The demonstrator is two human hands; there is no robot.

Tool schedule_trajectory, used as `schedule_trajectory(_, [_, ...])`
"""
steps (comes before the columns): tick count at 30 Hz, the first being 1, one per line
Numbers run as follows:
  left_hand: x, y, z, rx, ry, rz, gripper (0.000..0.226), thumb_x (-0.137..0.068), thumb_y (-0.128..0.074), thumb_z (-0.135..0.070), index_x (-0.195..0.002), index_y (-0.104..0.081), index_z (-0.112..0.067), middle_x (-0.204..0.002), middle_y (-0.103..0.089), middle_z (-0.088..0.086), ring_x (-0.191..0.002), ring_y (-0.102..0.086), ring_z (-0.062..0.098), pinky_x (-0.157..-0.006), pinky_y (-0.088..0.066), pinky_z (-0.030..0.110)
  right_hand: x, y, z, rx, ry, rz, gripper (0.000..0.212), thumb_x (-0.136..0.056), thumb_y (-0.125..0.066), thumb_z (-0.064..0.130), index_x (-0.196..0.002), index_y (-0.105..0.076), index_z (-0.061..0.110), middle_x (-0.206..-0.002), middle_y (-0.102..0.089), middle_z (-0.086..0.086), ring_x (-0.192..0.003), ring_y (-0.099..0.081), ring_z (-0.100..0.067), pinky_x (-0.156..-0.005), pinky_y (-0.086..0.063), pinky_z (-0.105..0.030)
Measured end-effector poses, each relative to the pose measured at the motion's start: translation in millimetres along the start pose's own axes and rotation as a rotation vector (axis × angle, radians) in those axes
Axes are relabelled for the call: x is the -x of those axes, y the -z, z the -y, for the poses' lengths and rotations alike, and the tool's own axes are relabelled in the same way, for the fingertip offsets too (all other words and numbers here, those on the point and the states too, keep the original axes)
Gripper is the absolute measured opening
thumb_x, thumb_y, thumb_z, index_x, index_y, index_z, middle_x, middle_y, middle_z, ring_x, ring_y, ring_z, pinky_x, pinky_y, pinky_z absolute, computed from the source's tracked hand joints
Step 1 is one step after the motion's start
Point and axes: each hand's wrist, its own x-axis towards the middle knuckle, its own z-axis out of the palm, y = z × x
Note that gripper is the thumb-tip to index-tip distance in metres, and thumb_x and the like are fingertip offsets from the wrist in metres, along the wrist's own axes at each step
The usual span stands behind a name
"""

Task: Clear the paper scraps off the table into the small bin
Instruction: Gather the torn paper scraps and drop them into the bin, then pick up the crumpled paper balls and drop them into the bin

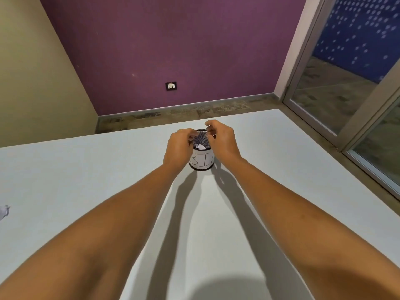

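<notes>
At the far left of the white table [65, 169], the frame cuts off a crumpled paper scrap [3, 212]. The left hand [178, 148] and right hand [223, 139] hide part of the mesh bin [202, 162], their fingers curled over its rim. Whether they pinch anything cannot be told. The bin stands upright mid-table, mouth up, with a white scrap [200, 146] inside. A purple wall [173, 40] stands behind.

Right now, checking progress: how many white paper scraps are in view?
2. One white paper scrap lies inside the black mesh bin; one crumpled scrap sits at the pale table's left edge. More may be hidden deeper inside.
</notes>
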Motion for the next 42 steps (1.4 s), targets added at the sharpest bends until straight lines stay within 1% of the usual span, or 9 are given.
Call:
schedule_trajectory(7, [50.8,-8.3,-0.2,-0.006,0.089,-0.076,0.029,-0.085,-0.05,-0.003,-0.109,-0.062,-0.012,-0.115,-0.062,0.007,-0.103,-0.058,0.023,-0.085,-0.045,0.033,47.8,9.5,-15.0,0.017,0.026,-0.042,0.03,-0.091,-0.047,0.0,-0.116,-0.058,0.009,-0.117,-0.063,-0.008,-0.106,-0.059,-0.022,-0.091,-0.051,-0.032])
schedule_trajectory(14, [108.5,-22.4,20.5,-0.146,0.212,-0.036,0.028,-0.086,-0.049,-0.008,-0.112,-0.059,-0.011,-0.121,-0.054,0.006,-0.114,-0.045,0.024,-0.084,-0.04,0.038,96.3,24.2,-60.7,0.331,0.071,-0.135,0.027,-0.087,-0.052,0.005,-0.109,-0.065,0.013,-0.117,-0.064,-0.002,-0.117,-0.051,-0.022,-0.097,-0.034,-0.034])
schedule_trajectory(20, [140.9,-37.3,42.1,-0.361,0.189,0.072,0.031,-0.088,-0.051,-0.016,-0.117,-0.056,-0.01,-0.136,-0.047,0.011,-0.127,-0.04,0.028,-0.097,-0.031,0.047,110.9,33.4,-103.3,0.723,-0.2,0.05,0.047,-0.093,-0.045,0.039,-0.138,-0.036,0.025,-0.152,-0.023,-0.01,-0.142,-0.014,-0.032,-0.109,-0.013,-0.06])
schedule_trajectory(25, [148.3,-43.0,56.4,-0.456,0.247,0.214,0.048,-0.095,-0.033,-0.036,-0.139,-0.031,-0.019,-0.152,-0.021,0.006,-0.141,-0.013,0.023,-0.11,-0.01,0.054,114.5,29.4,-119.3,0.755,-0.286,0.162,0.046,-0.096,-0.036,0.045,-0.139,-0.03,0.029,-0.155,-0.015,-0.011,-0.143,-0.005,-0.034,-0.11,-0.013,-0.061])
schedule_trajectory(28, [148.4,-43.5,56.1,-0.457,0.243,0.209,0.049,-0.095,-0.031,-0.038,-0.14,-0.028,-0.021,-0.153,-0.022,0.003,-0.142,-0.011,0.021,-0.111,-0.008,0.053,117.2,22.7,-123.2,0.842,-0.259,0.119,0.036,-0.097,-0.035,0.038,-0.13,-0.043,0.025,-0.143,-0.036,-0.01,-0.136,-0.024,-0.034,-0.103,-0.03,-0.051])
schedule_trajectory(31, [149.1,-44.1,56.6,-0.454,0.241,0.191,0.049,-0.095,-0.032,-0.038,-0.14,-0.029,-0.021,-0.152,-0.024,0.003,-0.141,-0.013,0.021,-0.111,-0.009,0.053,121.7,18.8,-121.2,0.927,-0.136,-0.03,0.017,-0.088,-0.058,0.031,-0.099,-0.064,0.02,-0.094,-0.062,-0.006,-0.091,-0.056,-0.028,-0.069,-0.045,-0.037])
schedule_trajectory(33, [149.4,-44.9,58.1,-0.45,0.237,0.174,0.048,-0.094,-0.034,-0.038,-0.139,-0.033,-0.02,-0.15,-0.028,0.005,-0.141,-0.017,0.022,-0.111,-0.011,0.054,124.0,18.3,-121.8,0.974,-0.101,-0.079,0.011,-0.076,-0.072,0.029,-0.079,-0.066,0.021,-0.07,-0.058,-0.002,-0.065,-0.054,-0.023,-0.052,-0.04,-0.03])
schedule_trajectory(38, [150.0,-45.0,57.4,-0.441,0.236,0.156,0.048,-0.093,-0.034,-0.039,-0.136,-0.038,-0.019,-0.148,-0.033,0.007,-0.139,-0.022,0.024,-0.11,-0.013,0.055,124.1,20.3,-122.9,0.82,-0.089,-0.077,0.013,-0.085,-0.065,0.024,-0.074,-0.066,0.016,-0.076,-0.051,-0.006,-0.066,-0.051,-0.023,-0.046,-0.04,-0.03])
schedule_trajectory(42, [150.4,-45.3,57.1,-0.432,0.238,0.147,0.047,-0.093,-0.038,-0.036,-0.136,-0.037,-0.019,-0.148,-0.033,0.007,-0.14,-0.02,0.024,-0.11,-0.013,0.055,115.8,20.1,-111.0,0.32,-0.28,-0.129,0.028,-0.089,-0.058,0.03,-0.102,-0.062,0.005,-0.106,-0.048,-0.012,-0.091,-0.054,-0.028,-0.078,-0.049,-0.037])
